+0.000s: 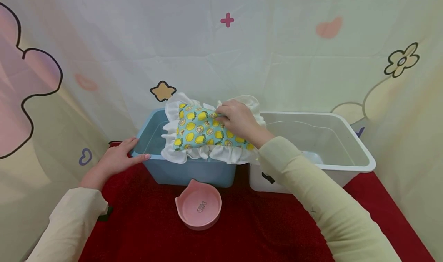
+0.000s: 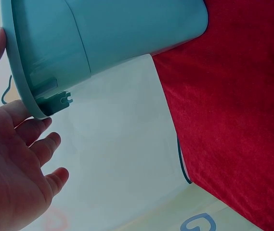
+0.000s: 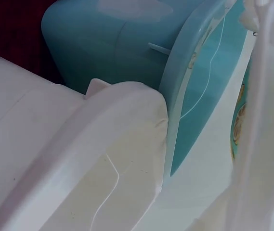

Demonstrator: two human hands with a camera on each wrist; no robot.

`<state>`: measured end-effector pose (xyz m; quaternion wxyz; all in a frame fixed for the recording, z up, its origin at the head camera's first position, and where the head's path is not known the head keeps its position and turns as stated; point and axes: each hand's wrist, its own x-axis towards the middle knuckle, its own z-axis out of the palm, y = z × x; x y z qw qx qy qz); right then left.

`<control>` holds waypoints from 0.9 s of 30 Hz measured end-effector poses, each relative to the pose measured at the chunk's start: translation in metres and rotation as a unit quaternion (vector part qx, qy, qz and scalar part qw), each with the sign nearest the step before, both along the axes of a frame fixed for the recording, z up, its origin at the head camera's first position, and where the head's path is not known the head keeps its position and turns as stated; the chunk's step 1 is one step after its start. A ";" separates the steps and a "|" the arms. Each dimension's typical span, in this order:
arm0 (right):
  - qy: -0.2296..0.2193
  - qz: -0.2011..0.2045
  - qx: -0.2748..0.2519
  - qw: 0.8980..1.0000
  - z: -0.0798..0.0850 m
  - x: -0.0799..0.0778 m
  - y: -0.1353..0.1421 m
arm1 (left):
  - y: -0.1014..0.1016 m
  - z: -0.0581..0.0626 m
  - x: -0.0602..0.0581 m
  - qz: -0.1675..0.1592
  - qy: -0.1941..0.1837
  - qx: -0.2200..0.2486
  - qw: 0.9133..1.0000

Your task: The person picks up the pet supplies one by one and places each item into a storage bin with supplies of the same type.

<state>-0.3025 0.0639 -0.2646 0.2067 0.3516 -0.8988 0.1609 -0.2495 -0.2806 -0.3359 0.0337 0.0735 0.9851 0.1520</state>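
Observation:
My right hand point(image 1: 238, 116) pinches the upper edge of a small lemon-print pillow point(image 1: 194, 127) with white ruffles. The pillow hangs tilted over the blue bin point(image 1: 194, 171) and covers much of its opening. In the right wrist view, its pale ruffle point(image 3: 257, 144) fills the right side, where little of the hand shows. At the blue bin's left corner, my left hand point(image 1: 119, 156) rests on the rim with thumb and fingers spread. The left wrist view shows that hand point(image 2: 19, 154) touching the rim point(image 2: 19, 72) from outside, its other fingers loosely bent.
A white bin point(image 1: 346, 168) stands right of the blue one, their rims close together. In front sits a pink cat-eared bowl point(image 1: 200, 204) with a fishbone print inside. Red cloth point(image 1: 263, 223) covers the table, and a patterned curtain point(image 1: 242, 73) hangs behind.

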 end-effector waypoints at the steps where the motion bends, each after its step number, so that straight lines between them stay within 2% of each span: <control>1: 0.006 0.001 -0.002 1.000 -0.001 -0.001 -0.001 | 0.000 0.000 0.000 0.000 0.001 0.001 1.000; 13: 0.062 0.008 -0.031 0.998 -0.008 -0.004 -0.008 | 0.000 -0.001 0.000 0.003 -0.002 0.004 1.000; 27: 0.086 -0.017 -0.059 0.994 -0.015 -0.005 -0.020 | -0.001 -0.001 0.000 0.005 0.000 0.010 1.000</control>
